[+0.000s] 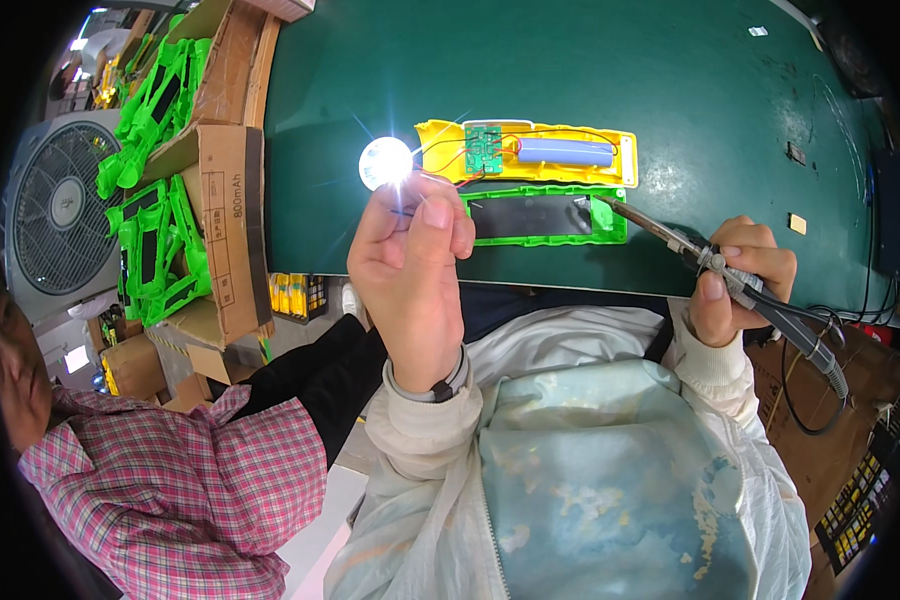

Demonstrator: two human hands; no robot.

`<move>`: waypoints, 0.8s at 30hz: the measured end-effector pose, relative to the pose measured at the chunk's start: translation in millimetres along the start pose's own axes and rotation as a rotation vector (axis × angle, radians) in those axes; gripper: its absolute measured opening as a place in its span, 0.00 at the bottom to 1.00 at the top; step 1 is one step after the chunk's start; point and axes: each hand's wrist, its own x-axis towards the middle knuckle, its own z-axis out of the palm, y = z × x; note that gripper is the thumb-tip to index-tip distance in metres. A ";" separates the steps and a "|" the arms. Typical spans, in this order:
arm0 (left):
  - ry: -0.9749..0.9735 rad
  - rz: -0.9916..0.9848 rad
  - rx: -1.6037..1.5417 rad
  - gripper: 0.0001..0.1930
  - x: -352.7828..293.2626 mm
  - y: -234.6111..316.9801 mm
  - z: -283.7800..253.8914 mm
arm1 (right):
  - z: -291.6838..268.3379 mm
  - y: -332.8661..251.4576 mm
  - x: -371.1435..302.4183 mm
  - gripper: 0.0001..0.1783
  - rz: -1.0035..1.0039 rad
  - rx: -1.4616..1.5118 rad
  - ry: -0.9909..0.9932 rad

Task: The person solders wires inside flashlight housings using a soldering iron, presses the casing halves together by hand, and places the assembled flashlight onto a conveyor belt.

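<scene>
Pinched in the fingers of my left hand [410, 255] is a round lamp head [384, 163], brightly lit. Thin wires run from near it to a green circuit board [483, 150] in a yellow casing half [450, 132]. A blue-violet cylindrical battery [565, 152] lies in the same casing. Just below it rests a green casing half [545, 240] with a dark panel [525, 215]. My right hand [745, 275] is closed around a soldering iron [715, 258]. The iron's tip is at the green half's right end; whether it touches, I cannot tell.
Cardboard boxes [232, 220] of green casings [155, 240] stand at the table's left. A person in a plaid shirt [180, 490] sits there, near a large fan [65, 205]. Small pieces [797, 223] lie on the green tabletop [590, 60]; a black cable [790, 400] hangs at the right.
</scene>
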 end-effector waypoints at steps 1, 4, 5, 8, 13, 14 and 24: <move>-0.012 -0.003 -0.002 0.04 -0.2 0.5 -1.3 | 0.4 -0.2 0.2 0.15 0.000 0.002 0.000; -0.020 -0.013 -0.006 0.05 -0.6 0.5 -2.1 | 0.7 -0.3 0.4 0.15 0.001 0.006 -0.001; -0.015 -0.021 -0.006 0.05 -0.7 0.5 -2.0 | 0.8 -0.5 0.4 0.15 0.004 0.006 -0.003; -0.005 -0.006 0.002 0.05 -3.0 0.9 -2.8 | 0.7 -1.4 -0.5 0.15 0.007 0.009 0.000; 0.020 0.060 0.071 0.07 -5.0 0.3 3.7 | -0.5 0.5 -0.7 0.15 -0.006 0.001 0.012; 0.025 0.078 0.036 0.09 -5.9 1.0 6.1 | -0.7 0.3 -1.2 0.15 -0.004 0.003 0.011; -0.005 0.109 0.202 0.06 -9.8 -5.2 0.9 | -1.5 -0.4 -0.5 0.15 -0.005 0.011 0.008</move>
